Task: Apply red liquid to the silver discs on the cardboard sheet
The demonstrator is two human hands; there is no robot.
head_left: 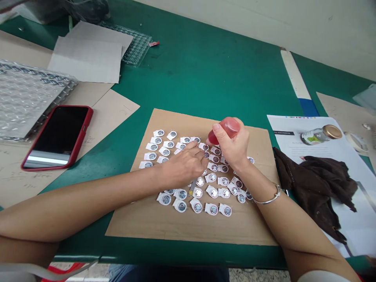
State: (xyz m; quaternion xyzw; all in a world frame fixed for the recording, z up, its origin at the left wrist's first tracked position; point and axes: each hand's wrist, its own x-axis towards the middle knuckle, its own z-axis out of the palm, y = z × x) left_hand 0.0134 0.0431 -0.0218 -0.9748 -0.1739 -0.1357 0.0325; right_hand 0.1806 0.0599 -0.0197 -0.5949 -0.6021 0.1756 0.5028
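Note:
My right hand [236,147] is wrapped round a rounded, translucent red squeeze bottle [230,126], held tilted above a brown cardboard sheet [188,227]. Its lower end is hidden by my fingers. Close by on the left, my left hand [190,162] is closed in a pinch over the sheet. From under its palm sticks the grey end of slim metal tweezers [193,187] with a yellow mark; their tips are hidden. Loose rows of small white tabbed pieces with round metallic centres [197,205] lie on the cardboard, several covered by my hands.
Left lie a red-cased phone [58,137], clear plastic trays [26,98] and white card sheets [86,53]. Right are printed paper [289,145], a small gold-capped jar [321,134] and dark brown cloth [317,184]. The green table [211,70] meets a pale wall behind.

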